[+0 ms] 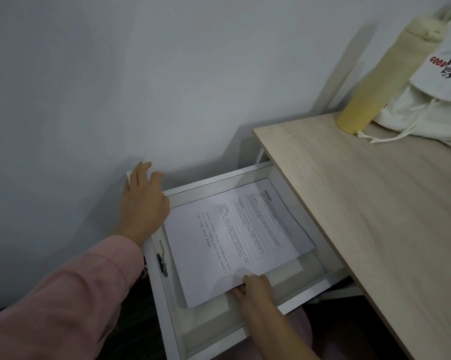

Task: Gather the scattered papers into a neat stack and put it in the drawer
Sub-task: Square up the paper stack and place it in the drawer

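Pinching papers (pixel 234 237), right hand (pixel 255 288) (left hand (pixel 144 203) splayed)

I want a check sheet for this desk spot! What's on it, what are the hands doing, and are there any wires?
Surface: wooden desk, with a white drawer open beside it.
Job's things: papers stacked in the drawer, sheets slightly askew at the far end.
Clutter: pen in the drawer beside the papers; yellow bottle and white bag on the desk.
Grips: left hand rests on the drawer's corner, fingers spread; right hand pinches the papers' near edge.
Cables: nothing seen.
Surroundings: plain wall.
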Demonstrator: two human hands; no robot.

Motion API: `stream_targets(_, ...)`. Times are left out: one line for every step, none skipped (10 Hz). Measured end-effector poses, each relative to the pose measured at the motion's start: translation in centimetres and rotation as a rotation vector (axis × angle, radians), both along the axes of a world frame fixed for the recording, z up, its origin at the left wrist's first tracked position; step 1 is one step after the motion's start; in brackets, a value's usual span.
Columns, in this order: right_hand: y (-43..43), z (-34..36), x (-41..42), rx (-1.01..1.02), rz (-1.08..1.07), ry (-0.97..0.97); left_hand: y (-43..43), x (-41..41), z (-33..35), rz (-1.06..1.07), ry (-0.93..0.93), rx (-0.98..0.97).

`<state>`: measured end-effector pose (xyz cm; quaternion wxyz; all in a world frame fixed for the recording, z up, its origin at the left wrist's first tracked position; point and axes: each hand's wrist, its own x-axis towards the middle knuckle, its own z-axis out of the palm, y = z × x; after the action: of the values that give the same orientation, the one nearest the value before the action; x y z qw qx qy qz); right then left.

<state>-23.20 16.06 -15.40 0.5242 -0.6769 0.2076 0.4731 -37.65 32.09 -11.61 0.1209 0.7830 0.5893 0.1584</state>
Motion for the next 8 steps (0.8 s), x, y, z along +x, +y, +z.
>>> stream_targets(0.0, 0.7, -0.4, 0.000, 0.028, -0.015, 0.0, -0.1, -0.1, 0.005, -0.011, -0.001)
stream_targets(0.1, 1.6, 0.1, -0.050, 0.051, -0.055, 0.0, -0.1, -0.1, 0.010, -0.004, -0.003)
stream_targets(0.1, 3.2, 1.3, -0.073, 0.105, -0.033, 0.1, -0.2, -0.2, 0.012, -0.009, -0.011)
stream_targets(0.4, 3.5, 2.3, -0.065, 0.160, 0.035, 0.1, -0.2, -0.3, 0.019, -0.022, -0.009)
stream_targets(0.6, 4.0, 2.6, -0.037, 0.105, 0.090, 0.0, -0.1, -0.3, 0.013, -0.032, 0.002)
stream_targets(0.6, 4.6, 2.5, 0.003, 0.123, 0.107, 0.0, -0.1, -0.2, 0.019, -0.044, 0.002)
stream_targets(0.0, 5.1, 2.8, 0.029, 0.150, 0.102, 0.0, -0.2, -0.2, 0.015, -0.051, -0.002)
stream_targets(-1.0, 5.4, 2.8, 0.027, 0.205, -0.015, 0.0, -0.2, -0.2, 0.019, -0.062, 0.001)
